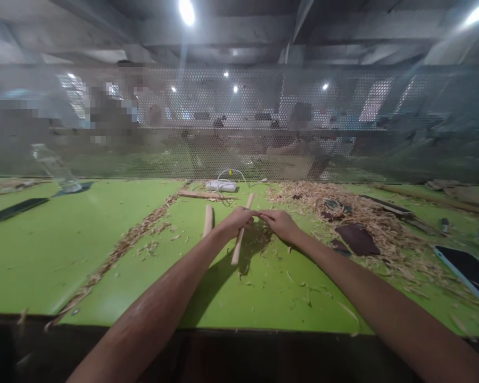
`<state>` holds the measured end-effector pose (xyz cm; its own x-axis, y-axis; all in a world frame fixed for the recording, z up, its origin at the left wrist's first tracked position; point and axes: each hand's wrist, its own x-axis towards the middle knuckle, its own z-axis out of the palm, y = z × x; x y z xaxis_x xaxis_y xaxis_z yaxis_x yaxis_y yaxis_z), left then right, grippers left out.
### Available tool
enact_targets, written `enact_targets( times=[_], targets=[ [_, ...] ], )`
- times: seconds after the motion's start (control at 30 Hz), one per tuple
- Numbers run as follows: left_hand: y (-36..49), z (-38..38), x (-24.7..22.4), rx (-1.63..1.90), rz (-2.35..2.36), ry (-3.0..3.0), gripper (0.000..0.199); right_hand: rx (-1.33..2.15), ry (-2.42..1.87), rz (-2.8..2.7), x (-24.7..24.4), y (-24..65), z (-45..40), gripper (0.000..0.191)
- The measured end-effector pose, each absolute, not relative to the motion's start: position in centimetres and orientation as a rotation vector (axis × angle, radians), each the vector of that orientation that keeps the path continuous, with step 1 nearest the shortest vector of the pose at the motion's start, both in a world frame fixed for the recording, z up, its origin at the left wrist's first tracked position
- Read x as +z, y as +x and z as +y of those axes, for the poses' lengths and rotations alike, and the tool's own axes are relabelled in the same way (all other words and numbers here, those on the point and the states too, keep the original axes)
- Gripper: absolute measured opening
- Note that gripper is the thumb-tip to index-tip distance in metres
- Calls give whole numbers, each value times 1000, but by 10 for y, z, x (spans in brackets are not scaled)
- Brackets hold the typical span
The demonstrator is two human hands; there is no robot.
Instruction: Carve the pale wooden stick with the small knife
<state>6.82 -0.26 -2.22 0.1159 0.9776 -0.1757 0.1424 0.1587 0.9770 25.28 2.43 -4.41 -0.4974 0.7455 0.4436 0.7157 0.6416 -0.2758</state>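
Note:
My left hand [239,219] is wrapped round a pale wooden stick [237,250], which slants over the green table with its ends showing above and below the fingers. Close beside it on the right, my right hand [278,222] is closed, its fingertips meeting those of my left hand; whatever they pinch is too small to make out. A second pale wooden piece [208,219] lies just left of my left hand. Behind it, a flat wooden strip [201,195] rests on the table.
Wood shavings [323,198] are heaped at the right around dark red sandpaper-like pieces [358,239]. A phone [469,270] lies at the right edge. A white power strip [221,185] with a cable sits before the mesh screen [239,154]. A clear bottle [59,170] stands at the left.

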Motion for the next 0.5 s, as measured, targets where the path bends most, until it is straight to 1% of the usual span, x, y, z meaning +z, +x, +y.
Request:
enact_targets(
  times=[0.13, 0.33, 0.5],
  targets=[
    [65, -3, -21, 882, 1257, 1246, 18, 206, -1184, -2319, -44, 253, 24, 36],
    [64, -1, -22, 894, 1257, 1326, 24, 122, -1229, -2296, -41, 252, 19, 37],
    [62, 1, -25, 887, 1269, 1414, 42, 101, -1235, -2305, -36, 249, 13, 40]
  ],
)
